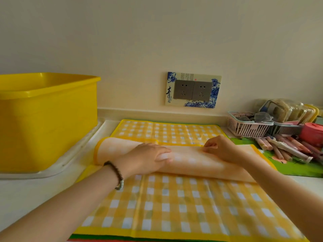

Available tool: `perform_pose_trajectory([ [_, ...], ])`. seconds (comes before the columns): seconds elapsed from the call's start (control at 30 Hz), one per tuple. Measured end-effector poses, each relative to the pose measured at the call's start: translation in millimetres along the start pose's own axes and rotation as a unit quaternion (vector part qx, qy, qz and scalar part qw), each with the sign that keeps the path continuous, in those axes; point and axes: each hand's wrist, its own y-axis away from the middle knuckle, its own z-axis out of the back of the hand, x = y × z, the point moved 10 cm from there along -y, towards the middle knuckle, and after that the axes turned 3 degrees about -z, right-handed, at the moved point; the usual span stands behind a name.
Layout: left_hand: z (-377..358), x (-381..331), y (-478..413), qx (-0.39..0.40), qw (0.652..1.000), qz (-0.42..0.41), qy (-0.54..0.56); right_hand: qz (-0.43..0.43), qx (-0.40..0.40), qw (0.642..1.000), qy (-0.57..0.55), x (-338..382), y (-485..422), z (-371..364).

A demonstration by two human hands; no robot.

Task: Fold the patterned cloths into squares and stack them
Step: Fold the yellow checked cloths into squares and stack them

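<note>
A yellow-and-white checked cloth (174,203) with a yellow border lies spread on the counter. Part of it is turned over across the middle, its pale orange underside (197,161) up. My left hand (148,158) lies flat on this turned-over part, fingers straight, pressing it down. At the flap's far edge my right hand (222,149) pinches the yellow border between thumb and fingers. Under the checked cloth lie more cloths: a green one (297,168) shows at the right, and green and red edges (104,239) show at the front.
A big yellow plastic tub (47,119) stands at the left on a clear tray. At the right are a pink basket (248,126), packets, a red lidded pot (312,133) and several rolled sticks (286,147). A double wall socket (193,89) sits on the wall behind.
</note>
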Motion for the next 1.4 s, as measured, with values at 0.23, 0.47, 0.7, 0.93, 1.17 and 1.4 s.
perform_pose_trajectory([
  [0.23, -39, 22, -15, 0.052, 0.998, 0.046, 0.007, -0.028, -0.070, 0.997, 0.031, -10, -21, -8],
  [0.47, -59, 32, -21, 0.058, 0.997, 0.058, 0.011, 0.004, -0.064, 0.998, 0.023, 42, -11, -33],
  [0.7, -63, 35, -23, 0.035, 0.997, 0.066, 0.006, 0.023, -0.012, 0.998, 0.061, 76, 19, -83],
  [0.93, -63, 36, -20, 0.042, 0.997, 0.069, 0.012, -0.021, 0.033, 0.995, 0.092, 48, 28, -80],
  [1.17, -66, 39, -19, 0.057, 0.996, 0.075, 0.003, -0.100, 0.055, 0.986, 0.123, -45, 49, -46],
  [1.4, -64, 37, -17, 0.061, 0.995, 0.078, -0.003, -0.140, 0.055, 0.975, 0.161, -80, 66, -24],
])
